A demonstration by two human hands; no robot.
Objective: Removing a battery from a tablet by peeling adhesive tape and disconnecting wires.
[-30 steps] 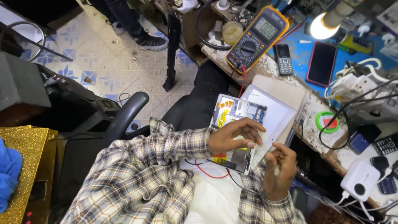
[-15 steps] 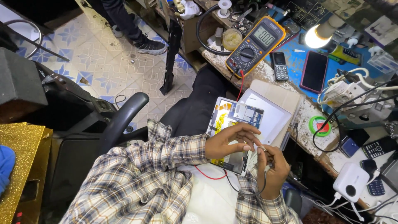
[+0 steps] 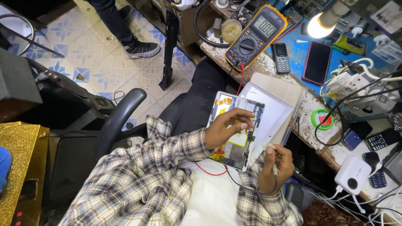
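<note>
An opened tablet [image 3: 229, 109] with its circuit board and yellow tape exposed lies on my lap. My left hand [image 3: 226, 129] rests on it, fingers bent and fingertips pressing the board. My right hand [image 3: 274, 165] is just right of the tablet's lower edge, gripping a thin white test probe [image 3: 258, 150] whose tip touches that edge. A black lead [image 3: 247, 186] trails from this hand and a red lead [image 3: 209, 172] runs under the tablet. Both belong to the yellow multimeter [image 3: 255, 35] on the workbench.
The workbench [image 3: 268, 67] carries a white tablet cover [image 3: 274, 111], two phones [image 3: 316, 62], a green tape roll [image 3: 321, 119], a lit lamp [image 3: 318, 25], a white charger [image 3: 354, 175] and several cables. A black chair arm [image 3: 119, 119] is at my left. Another person's shoe [image 3: 142, 49] stands on the tiled floor.
My right hand has brought the probe in closer to the tablet's edge. My left hand's fingers shifted slightly on the board. The view has tilted a little.
</note>
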